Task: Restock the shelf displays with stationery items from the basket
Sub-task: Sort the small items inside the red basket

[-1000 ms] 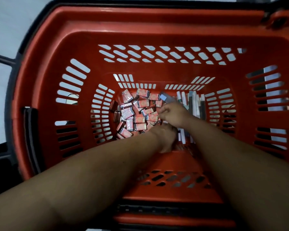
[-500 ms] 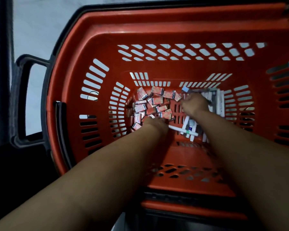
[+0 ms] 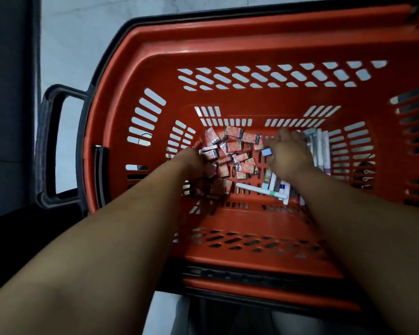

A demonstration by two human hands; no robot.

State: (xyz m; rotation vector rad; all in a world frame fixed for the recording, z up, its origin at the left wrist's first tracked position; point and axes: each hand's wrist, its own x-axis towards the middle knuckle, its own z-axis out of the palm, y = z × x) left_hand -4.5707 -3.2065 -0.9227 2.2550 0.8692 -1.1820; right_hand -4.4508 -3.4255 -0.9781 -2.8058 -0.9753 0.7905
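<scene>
Both bare arms reached down into the orange basket (image 3: 155, 56). A heap of little red boxes (image 3: 230, 153) lay on the basket's floor, near the far wall and toward the left. The left hand (image 3: 192, 160) was down at the left edge of that heap, touching the boxes; its fingers were hidden under the hand, so I could not tell if it was holding any. The right hand (image 3: 289, 153) was just to the right of the heap, with its fingers curled, and a small blue thing (image 3: 267, 152) sat right at its fingertips, but it was too blurry to tell if the hand was pinching it. White pens (image 3: 321, 151) lay side by side past that hand. One white pen (image 3: 259, 189) lay crossways nearer the person. A dark handle (image 3: 50, 146) stuck out on the basket's left side.
</scene>
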